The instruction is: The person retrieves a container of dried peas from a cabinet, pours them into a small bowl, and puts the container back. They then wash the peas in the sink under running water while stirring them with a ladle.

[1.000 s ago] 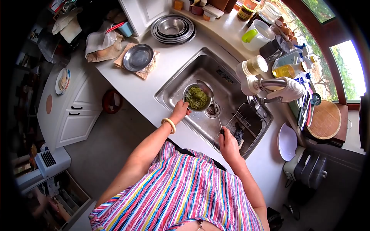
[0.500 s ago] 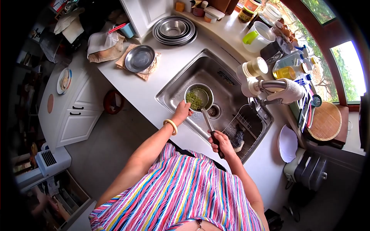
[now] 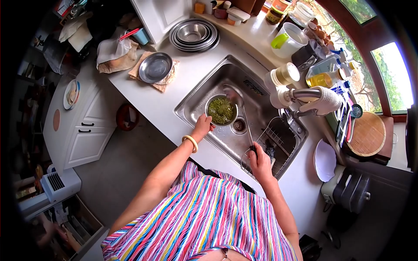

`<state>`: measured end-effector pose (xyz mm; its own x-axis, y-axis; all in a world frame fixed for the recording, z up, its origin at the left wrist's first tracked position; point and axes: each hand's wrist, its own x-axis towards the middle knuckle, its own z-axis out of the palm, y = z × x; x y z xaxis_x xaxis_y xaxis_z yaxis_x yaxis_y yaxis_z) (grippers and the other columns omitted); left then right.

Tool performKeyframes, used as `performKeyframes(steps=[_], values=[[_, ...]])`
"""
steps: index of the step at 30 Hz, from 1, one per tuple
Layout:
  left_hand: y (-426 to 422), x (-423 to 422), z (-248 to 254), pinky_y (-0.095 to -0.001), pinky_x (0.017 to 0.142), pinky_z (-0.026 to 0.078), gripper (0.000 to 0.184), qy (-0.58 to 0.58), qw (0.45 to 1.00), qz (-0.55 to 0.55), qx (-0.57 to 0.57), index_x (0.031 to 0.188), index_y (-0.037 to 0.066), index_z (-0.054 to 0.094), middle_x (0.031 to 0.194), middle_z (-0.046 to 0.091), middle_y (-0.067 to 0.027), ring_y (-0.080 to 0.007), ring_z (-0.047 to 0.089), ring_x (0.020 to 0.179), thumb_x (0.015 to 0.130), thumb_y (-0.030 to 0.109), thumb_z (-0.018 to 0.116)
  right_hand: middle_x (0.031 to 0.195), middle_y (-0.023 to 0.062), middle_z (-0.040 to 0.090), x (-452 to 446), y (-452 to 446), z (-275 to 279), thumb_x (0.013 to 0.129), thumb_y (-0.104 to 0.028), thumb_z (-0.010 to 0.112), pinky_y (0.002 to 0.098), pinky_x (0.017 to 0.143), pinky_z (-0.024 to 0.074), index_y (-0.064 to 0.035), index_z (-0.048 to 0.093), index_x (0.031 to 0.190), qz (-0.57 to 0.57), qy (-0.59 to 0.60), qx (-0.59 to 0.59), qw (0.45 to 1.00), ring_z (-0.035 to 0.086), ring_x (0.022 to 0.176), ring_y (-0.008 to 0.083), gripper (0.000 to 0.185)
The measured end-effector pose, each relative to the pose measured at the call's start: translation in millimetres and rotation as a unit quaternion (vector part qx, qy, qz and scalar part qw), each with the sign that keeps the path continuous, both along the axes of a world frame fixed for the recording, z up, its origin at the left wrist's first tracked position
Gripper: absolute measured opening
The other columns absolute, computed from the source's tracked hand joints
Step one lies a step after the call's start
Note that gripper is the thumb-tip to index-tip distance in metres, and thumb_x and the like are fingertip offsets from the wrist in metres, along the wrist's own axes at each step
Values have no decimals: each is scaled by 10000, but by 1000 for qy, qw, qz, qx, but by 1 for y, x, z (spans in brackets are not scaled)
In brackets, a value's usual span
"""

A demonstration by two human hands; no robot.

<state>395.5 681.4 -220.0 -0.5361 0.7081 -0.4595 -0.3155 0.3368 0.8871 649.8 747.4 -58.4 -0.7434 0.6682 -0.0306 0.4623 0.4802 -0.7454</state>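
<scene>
In the sink [image 3: 191, 102], my left hand [image 3: 202, 127] grips the near-left rim of a round metal bowl [image 3: 207, 104]. Small green beans [image 3: 221, 111] fill much of it; they look like mung beans. My right hand [image 3: 261, 163] is closed round the black grip of a long-handled metal pan [image 3: 235, 95]. The pan's head is smeared by motion at the bowl's far-right side, so its exact shape is unclear. Below the bowl's right edge shows the drain [image 3: 239, 125]. A wire rack [image 3: 278, 135] with a dark scrubber [image 3: 270, 150] lies near my right hand.
A faucet [image 3: 305, 93] juts over the sink's right side. Stacked metal bowls [image 3: 193, 35] and a metal plate [image 3: 156, 67] on a cloth stand on the counter. Bottles [image 3: 324, 78] line the window side. A pale lilac bowl [image 3: 325, 161] leans at the right.
The pan has swung up and right, off the near side of the bowl, and its handle stands steeper. My right hand has shifted right. More beans show in the bowl under my left hand.
</scene>
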Motion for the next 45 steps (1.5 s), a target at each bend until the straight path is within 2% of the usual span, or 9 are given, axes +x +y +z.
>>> performKeyframes(steps=[3, 9, 13, 17, 20, 29, 45], values=[[-1, 0, 9, -281, 461, 459, 225, -26, 1000, -5, -4, 904, -42, 504, 640, 604, -122, -142, 557, 476, 941, 167, 429, 933, 194, 603, 1, 2, 9, 878, -67, 555, 422, 649, 492, -49, 482, 1272, 24, 8, 93, 995, 606, 757, 373, 402], [-2, -2, 11, -276, 457, 462, 214, -4, 1000, -22, -5, 906, -49, 504, 650, 608, -116, -138, 561, 482, 937, 146, 421, 915, 171, 591, 14, 3, -6, 858, -76, 578, 424, 627, 491, -92, 480, 1303, -20, -37, 91, 995, 608, 738, 352, 457], [-5, -6, 16, -280, 454, 473, 210, 11, 1000, -9, 11, 902, -57, 505, 653, 610, -116, -143, 576, 490, 932, 131, 415, 926, 145, 578, 23, 4, -12, 841, -77, 581, 424, 611, 486, -136, 479, 1321, -64, -89, 139, 984, 601, 733, 336, 495], [-6, -12, 12, -299, 460, 488, 212, 49, 999, 17, -11, 905, -54, 510, 647, 607, -121, -168, 584, 469, 928, 136, 418, 904, 113, 559, 27, 5, -19, 829, -59, 573, 407, 616, 498, -171, 508, 1305, -79, -153, 171, 970, 610, 732, 296, 493], [-8, -19, 9, -314, 470, 495, 221, 97, 995, 17, -10, 907, -56, 499, 643, 604, -129, -181, 586, 463, 931, 149, 420, 914, 96, 565, 29, 6, -31, 822, -61, 577, 398, 616, 503, -184, 535, 1283, -43, -189, 195, 961, 616, 740, 275, 479], [-12, -33, 14, -347, 513, 505, 245, 184, 982, 13, -44, 934, -45, 465, 638, 612, -161, -223, 610, 497, 944, 196, 419, 959, 92, 566, 6, 0, -45, 845, -94, 558, 379, 685, 522, -188, 560, 1250, 53, -215, 168, 961, 625, 839, 265, 416], [-12, -37, 27, -364, 507, 504, 241, 244, 968, -12, -61, 974, -33, 475, 620, 612, -152, -241, 613, 504, 954, 201, 418, 985, 113, 550, -6, -1, -43, 824, -81, 559, 400, 719, 517, -184, 533, 1284, 85, -254, 142, 953, 622, 880, 284, 472]])
